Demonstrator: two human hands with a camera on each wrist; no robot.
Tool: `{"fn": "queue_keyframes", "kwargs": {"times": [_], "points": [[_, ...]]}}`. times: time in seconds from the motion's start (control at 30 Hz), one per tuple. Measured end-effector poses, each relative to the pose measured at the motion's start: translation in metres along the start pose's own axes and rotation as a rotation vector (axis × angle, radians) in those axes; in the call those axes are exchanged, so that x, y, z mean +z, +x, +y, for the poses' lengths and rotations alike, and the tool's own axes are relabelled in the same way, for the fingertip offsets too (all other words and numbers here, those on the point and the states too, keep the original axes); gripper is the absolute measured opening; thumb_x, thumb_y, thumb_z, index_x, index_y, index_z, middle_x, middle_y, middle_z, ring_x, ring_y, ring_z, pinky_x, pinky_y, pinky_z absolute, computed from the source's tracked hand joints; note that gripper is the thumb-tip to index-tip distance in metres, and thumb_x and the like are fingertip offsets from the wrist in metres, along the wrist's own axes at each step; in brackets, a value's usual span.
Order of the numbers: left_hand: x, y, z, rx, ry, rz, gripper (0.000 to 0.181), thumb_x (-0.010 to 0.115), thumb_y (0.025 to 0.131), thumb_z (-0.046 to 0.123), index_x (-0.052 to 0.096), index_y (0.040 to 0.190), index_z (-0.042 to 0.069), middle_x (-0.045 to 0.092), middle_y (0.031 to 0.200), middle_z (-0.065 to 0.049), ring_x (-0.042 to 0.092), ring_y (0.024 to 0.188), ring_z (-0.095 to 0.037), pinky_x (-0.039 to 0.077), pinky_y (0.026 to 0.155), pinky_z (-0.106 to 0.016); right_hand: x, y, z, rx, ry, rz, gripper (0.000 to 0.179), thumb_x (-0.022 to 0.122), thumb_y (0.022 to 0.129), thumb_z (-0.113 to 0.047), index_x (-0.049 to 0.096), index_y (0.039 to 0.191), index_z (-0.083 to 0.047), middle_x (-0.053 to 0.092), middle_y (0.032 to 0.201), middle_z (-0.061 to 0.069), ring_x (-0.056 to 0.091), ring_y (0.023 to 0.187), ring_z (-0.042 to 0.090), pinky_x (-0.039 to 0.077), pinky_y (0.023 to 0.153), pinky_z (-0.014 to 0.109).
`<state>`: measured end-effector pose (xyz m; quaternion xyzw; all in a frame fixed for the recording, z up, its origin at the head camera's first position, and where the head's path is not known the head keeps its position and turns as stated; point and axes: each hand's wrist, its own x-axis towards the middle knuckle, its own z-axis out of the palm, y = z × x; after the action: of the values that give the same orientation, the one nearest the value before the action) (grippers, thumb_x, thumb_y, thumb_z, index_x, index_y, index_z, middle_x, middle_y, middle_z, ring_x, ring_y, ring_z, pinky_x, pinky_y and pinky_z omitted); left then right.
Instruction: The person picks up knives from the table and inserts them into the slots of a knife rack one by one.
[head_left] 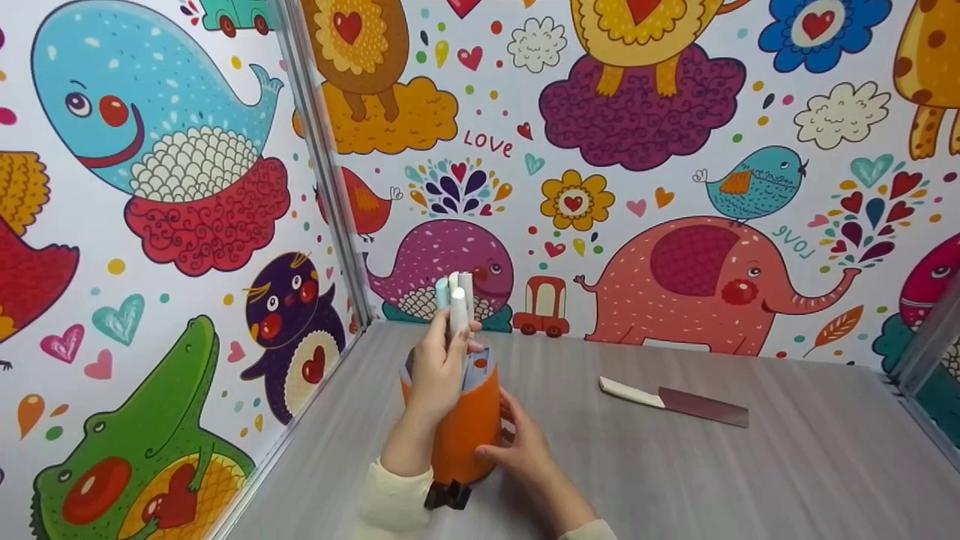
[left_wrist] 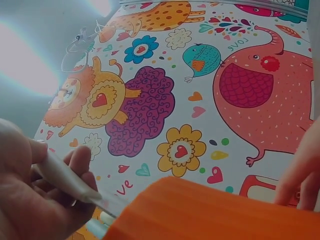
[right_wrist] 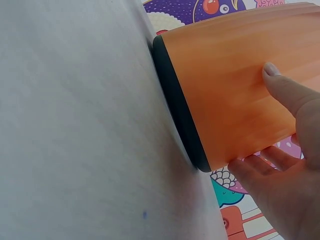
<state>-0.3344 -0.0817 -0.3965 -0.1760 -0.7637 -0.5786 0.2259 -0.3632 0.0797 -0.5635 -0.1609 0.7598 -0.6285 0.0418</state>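
Note:
An orange knife block [head_left: 469,435] with a dark base stands upright on the table. My left hand [head_left: 439,371] is above its top and grips the white handle of a knife [left_wrist: 62,177]. A short stretch of that knife's blade [left_wrist: 111,206] shows between handle and block; the rest is hidden behind the block's rim. Other pale handles, one light teal [head_left: 442,292], stick up close beside it. My right hand [head_left: 529,442] holds the block's right side, thumb on the front and fingers round the edge, as the right wrist view [right_wrist: 295,140] also shows.
On the table to the right lies a cleaver [head_left: 675,401] with a cream handle and a dark reddish blade. Printed wall panels [head_left: 517,187] rise behind and on the left, joined by a metal corner strip [head_left: 330,165]. The grey table [head_left: 637,480] extends around the block.

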Motion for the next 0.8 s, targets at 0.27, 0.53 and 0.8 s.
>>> {"fn": "queue_keyframes", "kwargs": {"times": [0.27, 0.53, 0.8], "points": [[0.003, -0.008, -0.013, -0.041, -0.02, -0.015, 0.037, 0.051, 0.114, 0.019, 0.049, 0.147, 0.002, 0.071, 0.125, -0.016, 0.074, 0.101, -0.025, 0.053, 0.112, -0.06, -0.001, 0.001, 0.002, -0.013, 0.0, -0.002, 0.103, 0.091, 0.084, -0.036, 0.032, 0.168, -0.022, 0.044, 0.168, 0.013, 0.046, 0.15, 0.041, 0.04, 0.121, 0.061], [0.005, -0.011, -0.02, -0.073, -0.021, -0.02, 0.036, 0.052, 0.113, 0.02, 0.052, 0.145, 0.003, 0.07, 0.126, -0.019, 0.074, 0.102, -0.025, 0.055, 0.11, -0.056, 0.0, -0.001, 0.001, -0.028, 0.012, 0.01, 0.104, 0.092, 0.083, -0.033, 0.033, 0.167, -0.02, 0.046, 0.166, 0.013, 0.048, 0.148, 0.041, 0.041, 0.121, 0.06], [0.008, -0.012, -0.021, -0.1, -0.105, 0.034, 0.041, 0.054, 0.112, 0.016, 0.047, 0.15, 0.001, 0.069, 0.132, -0.02, 0.073, 0.112, -0.031, 0.052, 0.113, -0.058, 0.001, 0.0, 0.002, -0.037, -0.001, 0.017, 0.103, 0.092, 0.083, -0.03, 0.033, 0.167, -0.017, 0.047, 0.165, 0.015, 0.049, 0.147, 0.042, 0.042, 0.12, 0.061]]}}
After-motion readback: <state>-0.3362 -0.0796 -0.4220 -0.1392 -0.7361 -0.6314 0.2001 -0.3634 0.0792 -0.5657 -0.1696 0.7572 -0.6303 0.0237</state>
